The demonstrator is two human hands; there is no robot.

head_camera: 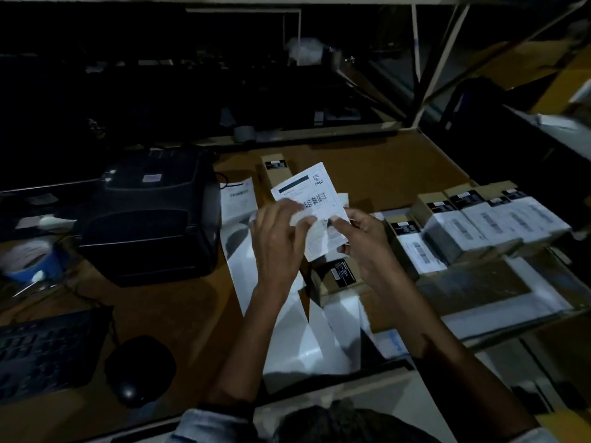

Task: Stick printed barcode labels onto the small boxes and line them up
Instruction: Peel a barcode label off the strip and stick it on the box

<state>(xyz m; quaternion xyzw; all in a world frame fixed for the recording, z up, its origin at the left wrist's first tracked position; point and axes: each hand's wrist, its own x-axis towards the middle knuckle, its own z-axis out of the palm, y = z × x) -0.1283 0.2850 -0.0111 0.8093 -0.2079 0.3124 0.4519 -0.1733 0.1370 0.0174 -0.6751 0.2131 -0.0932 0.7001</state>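
Holding a printed barcode label [311, 199] above the brown worktable [383, 167], both hands work at its lower half. The left hand [278, 241] has its fingers curled, thumb and fingertips pinching the label's lower left part, where a strip of paper looks to be lifting away from the sheet; motion blur hides the exact contact. The right hand [364, 238] pinches the lower right edge between thumb and forefinger, its other fingers loosely curled beneath. The label is tilted, its barcode and a logo facing up.

Directly under the hands lies a small cardboard box [335, 279] with a black sticker on top. Another unlabelled box [275, 174] lies farther back, just behind the label. To the right, a row of labelled boxes [479, 219] stands side by side, touching one another. Loose white backing sheets [300, 340] lie spread on the table below the hands. A black label printer [150, 215] sits to the left, with a strip of printed labels [238, 199] beside it.
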